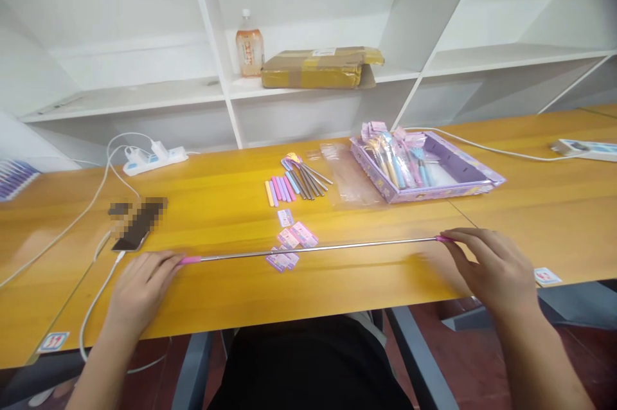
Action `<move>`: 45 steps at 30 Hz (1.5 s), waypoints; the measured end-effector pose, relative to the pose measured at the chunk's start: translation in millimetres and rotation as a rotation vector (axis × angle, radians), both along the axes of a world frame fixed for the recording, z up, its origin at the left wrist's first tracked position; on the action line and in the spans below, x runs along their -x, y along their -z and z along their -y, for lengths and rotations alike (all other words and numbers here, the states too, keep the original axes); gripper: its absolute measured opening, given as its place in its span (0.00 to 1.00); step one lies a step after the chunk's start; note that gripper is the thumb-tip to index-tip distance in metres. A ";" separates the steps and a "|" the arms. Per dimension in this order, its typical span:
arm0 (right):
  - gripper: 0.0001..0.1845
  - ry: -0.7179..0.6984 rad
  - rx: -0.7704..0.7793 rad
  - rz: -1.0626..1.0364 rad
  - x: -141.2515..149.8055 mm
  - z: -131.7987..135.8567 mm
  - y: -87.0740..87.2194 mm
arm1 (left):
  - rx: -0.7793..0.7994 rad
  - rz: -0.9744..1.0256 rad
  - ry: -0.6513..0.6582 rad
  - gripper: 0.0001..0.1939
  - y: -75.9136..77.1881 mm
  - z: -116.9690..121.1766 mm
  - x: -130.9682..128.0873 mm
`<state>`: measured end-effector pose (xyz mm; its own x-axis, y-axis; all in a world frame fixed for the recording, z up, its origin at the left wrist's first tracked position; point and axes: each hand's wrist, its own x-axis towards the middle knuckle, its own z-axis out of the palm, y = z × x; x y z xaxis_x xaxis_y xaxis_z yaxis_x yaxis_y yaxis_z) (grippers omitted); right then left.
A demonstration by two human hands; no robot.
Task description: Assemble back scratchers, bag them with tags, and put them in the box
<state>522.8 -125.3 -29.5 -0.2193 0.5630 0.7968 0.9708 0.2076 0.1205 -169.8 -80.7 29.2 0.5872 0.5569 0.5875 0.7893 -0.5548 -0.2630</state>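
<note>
Stretched out to a long thin length, a telescopic metal rod (pixel 328 247) with pink ends spans the space between my hands, over the table. My left hand (pixel 142 285) is closed around its pink handle (pixel 191 260). Its other pink end is pinched in the fingers of my right hand (pixel 491 265). Below and behind the rod lie several small printed cards (pixel 303 234). Farther back are a row of short coloured sleeves (pixel 279 190) and a bundle of metal rods (pixel 308 178) with coloured tops.
A purple cardboard tray (pixel 448 191) holds several packaged pieces, with clear plastic bags (pixel 354 172) beside it. At left lie a phone (pixel 137 227), cables and a power strip (pixel 154 159). Shelves behind carry a bottle (pixel 249 47) and a taped carton (pixel 313 69).
</note>
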 end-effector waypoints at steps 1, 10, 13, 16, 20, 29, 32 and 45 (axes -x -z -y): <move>0.04 -0.006 0.001 -0.004 -0.8 1.8 0.0 | 0.002 -0.002 0.003 0.08 0.1 -0.5 1.0; 0.05 0.044 -0.031 0.022 -3.0 6.6 4.6 | 0.049 0.014 0.070 0.16 -1.9 3.2 -5.8; 0.06 -0.047 -0.062 0.000 18.4 -2.7 -4.0 | 0.069 0.019 0.088 0.17 -5.7 6.9 -28.7; 0.05 -0.150 -0.017 -0.053 73.4 -13.4 -16.9 | 0.068 0.032 0.084 0.16 -5.4 13.5 -74.1; 0.09 -0.398 0.066 -0.062 176.5 -16.3 -29.5 | 0.083 0.076 0.172 0.10 3.8 27.4 -145.9; 0.10 -0.456 0.199 -0.053 234.1 -19.1 -4.8 | 0.256 0.172 0.202 0.08 37.6 17.3 -167.1; 0.10 -0.460 0.231 -0.054 230.3 -21.1 0.6 | 0.315 0.191 0.231 0.08 46.0 12.3 -164.2; 0.12 -0.463 0.280 -0.056 239.3 -20.1 -4.1 | 0.357 0.121 0.180 0.12 51.1 14.0 -170.4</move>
<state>283.5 -105.3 -25.3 -0.4562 0.6098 0.6481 0.7734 0.6320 -0.0502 0.6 -94.7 -22.0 0.6322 0.6331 0.4467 0.6849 -0.7262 0.0597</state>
